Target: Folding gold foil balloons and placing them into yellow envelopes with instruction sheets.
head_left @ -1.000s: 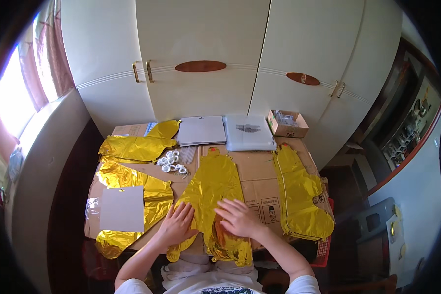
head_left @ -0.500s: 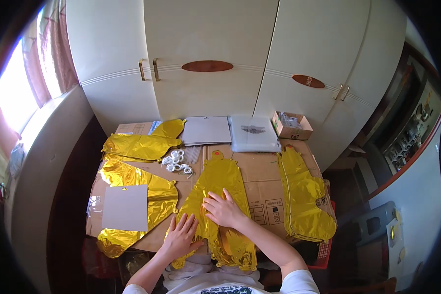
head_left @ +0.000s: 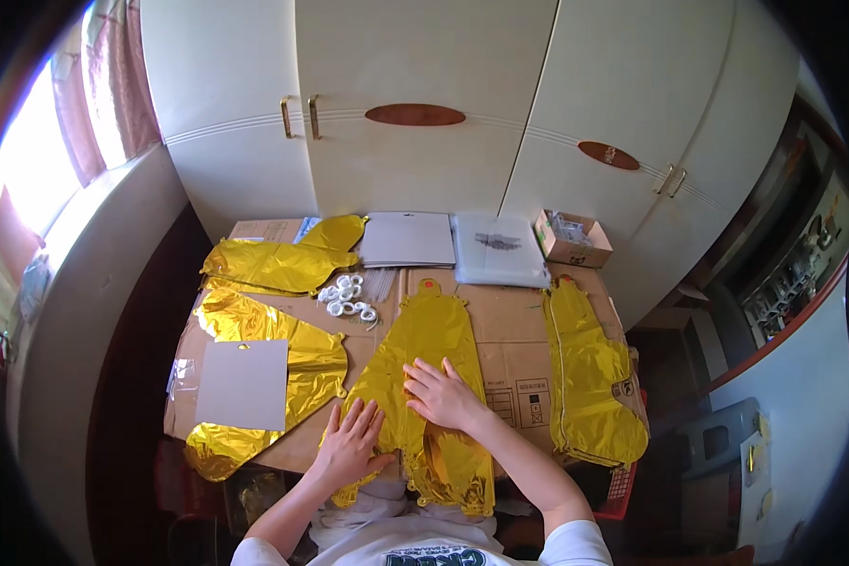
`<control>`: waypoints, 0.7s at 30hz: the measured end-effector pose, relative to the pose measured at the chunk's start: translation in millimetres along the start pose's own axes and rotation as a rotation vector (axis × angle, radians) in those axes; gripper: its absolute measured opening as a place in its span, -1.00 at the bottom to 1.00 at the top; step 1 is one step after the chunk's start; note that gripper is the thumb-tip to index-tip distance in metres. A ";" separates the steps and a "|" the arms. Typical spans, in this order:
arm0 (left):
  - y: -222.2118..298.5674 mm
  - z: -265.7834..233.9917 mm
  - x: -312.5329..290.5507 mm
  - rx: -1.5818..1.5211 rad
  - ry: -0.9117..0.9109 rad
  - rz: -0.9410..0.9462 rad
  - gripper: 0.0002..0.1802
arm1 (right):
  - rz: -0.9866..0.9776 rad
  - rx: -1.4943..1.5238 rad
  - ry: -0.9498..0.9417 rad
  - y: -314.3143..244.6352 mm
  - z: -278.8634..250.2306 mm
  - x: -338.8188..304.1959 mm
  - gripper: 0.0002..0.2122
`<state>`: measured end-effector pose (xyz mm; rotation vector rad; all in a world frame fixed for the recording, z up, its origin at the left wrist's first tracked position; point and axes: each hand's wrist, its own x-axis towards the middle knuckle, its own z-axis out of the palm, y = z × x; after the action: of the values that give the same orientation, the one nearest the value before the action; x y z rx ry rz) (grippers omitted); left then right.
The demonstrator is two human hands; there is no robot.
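A flat, uninflated gold foil balloon point(head_left: 431, 325) lies in front of me, its narrow tabbed end pointing away and its wide part hanging over the near table edge. My left hand point(head_left: 350, 441) rests on its lower left side with the fingers spread. Flat on the middle of the foil lies my right hand point(head_left: 441, 394), palm down, fingers stretched out. Neither hand grips anything. To the left, a grey card point(head_left: 242, 385) sits on another gold foil balloon point(head_left: 316, 360). A further gold balloon point(head_left: 590, 377) lies at the right.
Cardboard point(head_left: 514, 330) covers the table. Behind the middle balloon are white ribbon rolls point(head_left: 349, 300), a stack of grey cards point(head_left: 407, 240), clear plastic bags point(head_left: 500, 253) and a small box point(head_left: 573, 241). More gold foil point(head_left: 278, 264) lies far left. Cabinets point(head_left: 424, 57) stand behind.
My right hand has slid slightly to the right over the foil, still flat. My left hand stays nearly in place. The whole view has shifted a little.
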<state>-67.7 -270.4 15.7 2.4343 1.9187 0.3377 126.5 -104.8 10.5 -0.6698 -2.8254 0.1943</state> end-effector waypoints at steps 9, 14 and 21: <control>2.8 -33.1 -51.0 0.046 0.223 -0.502 -0.38 | -0.038 0.061 0.108 -12.0 -23.2 -40.4 -0.58; 10.8 -35.2 -93.1 0.054 0.074 -0.727 -0.40 | 0.173 0.019 0.096 -6.4 -19.3 -74.4 -0.36; 15.5 -16.6 -103.6 -0.548 -0.030 -0.892 -0.49 | 0.195 -0.022 -0.029 -8.1 -6.6 -87.6 -0.22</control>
<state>-78.6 -375.9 18.3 1.1120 2.2559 0.6434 200.8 -151.4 1.5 -0.9554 -2.7915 0.2073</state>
